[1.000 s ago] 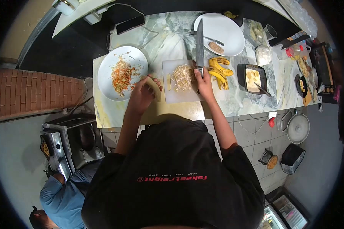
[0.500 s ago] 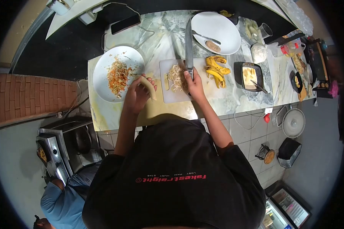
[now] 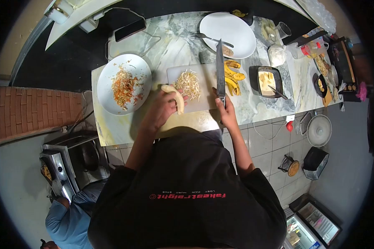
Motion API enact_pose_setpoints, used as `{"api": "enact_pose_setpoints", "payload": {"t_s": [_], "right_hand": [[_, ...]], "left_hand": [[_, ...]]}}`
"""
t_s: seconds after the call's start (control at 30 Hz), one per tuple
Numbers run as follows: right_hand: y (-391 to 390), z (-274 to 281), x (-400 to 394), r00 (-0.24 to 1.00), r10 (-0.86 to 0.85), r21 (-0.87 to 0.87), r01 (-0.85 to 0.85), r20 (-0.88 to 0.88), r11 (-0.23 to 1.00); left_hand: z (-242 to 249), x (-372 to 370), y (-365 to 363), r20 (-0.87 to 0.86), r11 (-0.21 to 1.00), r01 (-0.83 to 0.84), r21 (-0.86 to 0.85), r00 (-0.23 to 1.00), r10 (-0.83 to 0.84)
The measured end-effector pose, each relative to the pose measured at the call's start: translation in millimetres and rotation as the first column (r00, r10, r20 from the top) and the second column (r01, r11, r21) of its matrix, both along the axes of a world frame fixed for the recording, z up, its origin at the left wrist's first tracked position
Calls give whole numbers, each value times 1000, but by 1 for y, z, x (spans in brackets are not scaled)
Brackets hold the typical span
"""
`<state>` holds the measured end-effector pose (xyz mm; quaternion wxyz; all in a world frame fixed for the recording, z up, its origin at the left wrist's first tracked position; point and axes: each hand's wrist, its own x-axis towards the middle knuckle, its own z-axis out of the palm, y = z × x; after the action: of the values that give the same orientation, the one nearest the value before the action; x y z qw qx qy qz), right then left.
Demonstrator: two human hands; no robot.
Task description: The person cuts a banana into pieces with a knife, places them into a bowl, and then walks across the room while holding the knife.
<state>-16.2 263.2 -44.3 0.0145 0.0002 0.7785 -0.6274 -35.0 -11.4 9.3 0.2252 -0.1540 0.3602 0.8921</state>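
A peeled banana is in my left hand, its fingers curled round it at the left edge of the cutting board. My right hand grips the handle of a large knife, its blade pointing away from me over the board's right side. On the white cutting board lies a heap of bean sprouts. Yellow banana peels rest just right of the blade. Left of my left hand stands a white plate with shredded orange and pale vegetables.
At the back is a large white plate with a fork and a brownish lump. A dark square bowl of pale batter holds a spoon. A phone lies back left. Another person in blue is at lower left.
My right hand has moved right and nearer with the knife, uncovering more bean sprouts. My left hand has shifted right with the banana, turning it over the board's edge.
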Motion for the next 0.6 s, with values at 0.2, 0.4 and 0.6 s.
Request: {"api": "enact_pose_setpoints", "payload": {"t_s": [0.2, 0.4, 0.6], "right_hand": [[16, 4, 6, 998, 1, 33, -4, 67, 999], [56, 22, 13, 1000, -8, -131, 11, 24, 991], [116, 30, 43, 991, 48, -151, -29, 124, 988]], "left_hand": [[-17, 4, 54, -59, 973, 140, -185, 986, -153], [-34, -2, 113, -136, 873, 62, -483, 980, -145], [-102, -22, 156, -494, 458, -359, -813, 841, -218]]}}
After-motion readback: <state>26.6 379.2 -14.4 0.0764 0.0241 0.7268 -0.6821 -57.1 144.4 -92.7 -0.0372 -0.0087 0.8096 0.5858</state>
